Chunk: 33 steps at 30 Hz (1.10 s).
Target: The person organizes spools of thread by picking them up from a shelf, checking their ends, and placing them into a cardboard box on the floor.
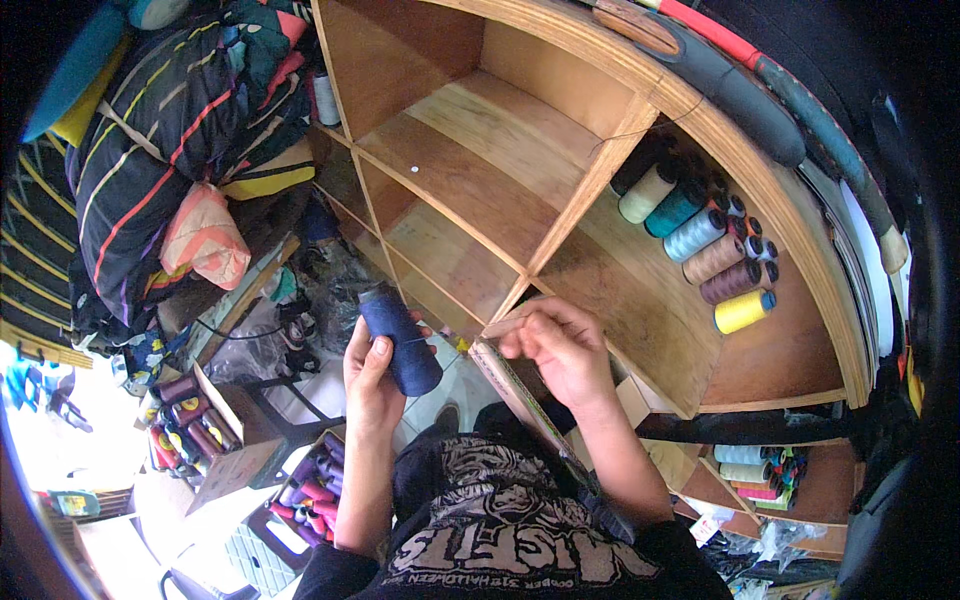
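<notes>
My left hand (366, 385) is wrapped around a large navy blue thread spool (403, 345), held tilted in front of my body. Its dark top end points up and away from me. To the right, my right hand (565, 352) is closed in a pinch, close to the front edge of the wooden shelf divider (528, 278). Whatever lies between those fingers is too small to make out. On the shelf beyond that hand, several spools stand in a row, among them a yellow spool (742, 312), a brown spool (730, 281) and a teal spool (675, 207).
The wooden shelf unit (440, 150) spans the middle and right. At lower left are a cardboard box (235, 455) of dark spools and a crate (262, 545) with purple and red ones. Striped fabric (150, 160) is piled at left. More spools (742, 470) sit lower right.
</notes>
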Available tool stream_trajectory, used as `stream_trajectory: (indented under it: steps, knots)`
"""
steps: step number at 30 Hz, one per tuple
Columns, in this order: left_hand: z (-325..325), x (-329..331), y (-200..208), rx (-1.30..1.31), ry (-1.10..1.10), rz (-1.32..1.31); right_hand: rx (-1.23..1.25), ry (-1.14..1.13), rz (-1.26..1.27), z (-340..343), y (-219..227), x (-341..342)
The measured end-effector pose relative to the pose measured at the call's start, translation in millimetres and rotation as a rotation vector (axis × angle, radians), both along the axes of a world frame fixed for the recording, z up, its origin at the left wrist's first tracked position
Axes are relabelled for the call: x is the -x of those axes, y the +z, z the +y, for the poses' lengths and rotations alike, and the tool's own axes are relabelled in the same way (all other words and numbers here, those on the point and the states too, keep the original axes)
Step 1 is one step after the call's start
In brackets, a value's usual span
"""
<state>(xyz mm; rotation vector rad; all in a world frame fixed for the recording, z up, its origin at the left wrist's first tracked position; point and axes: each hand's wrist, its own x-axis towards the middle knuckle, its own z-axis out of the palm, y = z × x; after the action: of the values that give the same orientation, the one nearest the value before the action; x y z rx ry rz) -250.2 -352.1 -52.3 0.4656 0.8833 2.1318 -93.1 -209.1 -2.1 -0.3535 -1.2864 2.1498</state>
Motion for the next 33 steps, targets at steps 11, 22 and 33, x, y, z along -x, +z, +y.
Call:
stream_trajectory:
  steps: [11,22,33]
  knots:
    - [4.1,3.8,-8.5,0.057,0.132,0.089,-0.418,0.132,-0.457,24.8,16.6,-45.7]
    - [-1.0,12.3,24.0,-0.067,0.056,0.003,-0.638,0.042,-0.829,44.1,-6.0,-67.0]
    - [7.2,-14.8,17.0,-0.285,-0.212,-0.547,-0.566,-0.085,-0.497,-15.9,60.5,13.2]
